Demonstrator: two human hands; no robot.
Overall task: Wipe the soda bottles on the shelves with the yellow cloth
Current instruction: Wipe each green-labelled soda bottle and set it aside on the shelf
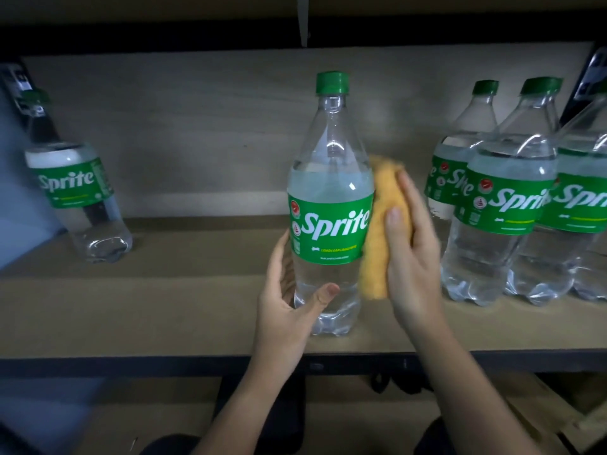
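A clear Sprite bottle (330, 205) with a green cap and green label stands upright in the middle of the wooden shelf (184, 310). My left hand (289, 300) grips its lower part, thumb across the front. My right hand (412, 254) holds a folded yellow cloth (381, 231) and presses it against the bottle's right side, at label height.
One more Sprite bottle (74, 192) stands at the far left. A group of Sprite bottles (505, 205) is packed together at the right. The shelf's dark metal front edge (131, 364) runs below, and another shelf board lies above.
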